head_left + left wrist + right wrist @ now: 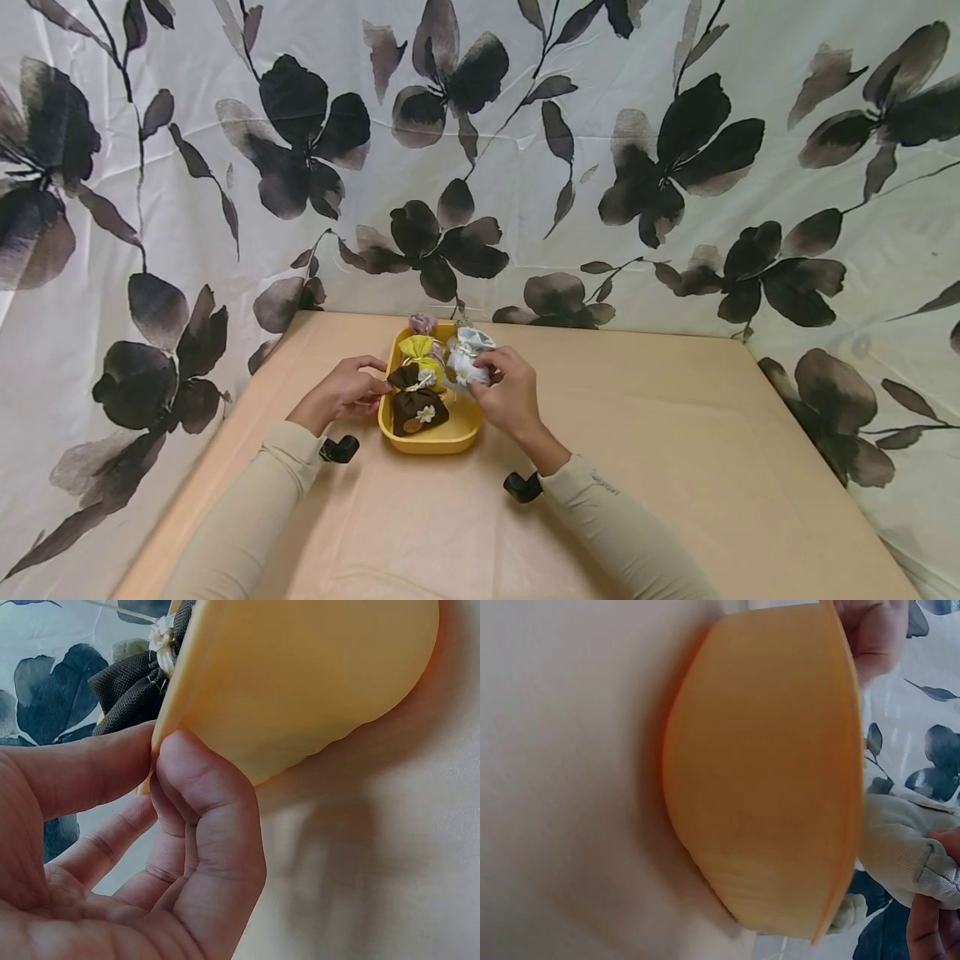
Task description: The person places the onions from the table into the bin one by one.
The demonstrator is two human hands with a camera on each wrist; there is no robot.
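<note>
A yellow tray stands at the far middle of the table, holding small drawstring pouches. My left hand pinches its left rim, thumb and fingertips meeting at the edge in the left wrist view. With my right hand I grip a white pouch over the tray's right side; in the right wrist view this pouch shows above the rim. A dark brown pouch with a white flower lies at the tray's near left. Behind it sits a yellow pouch, and a purple one is farther back, partly hidden.
The table has a peach cover and reaches back to a floral curtain. Black wrist devices show beside both sleeves.
</note>
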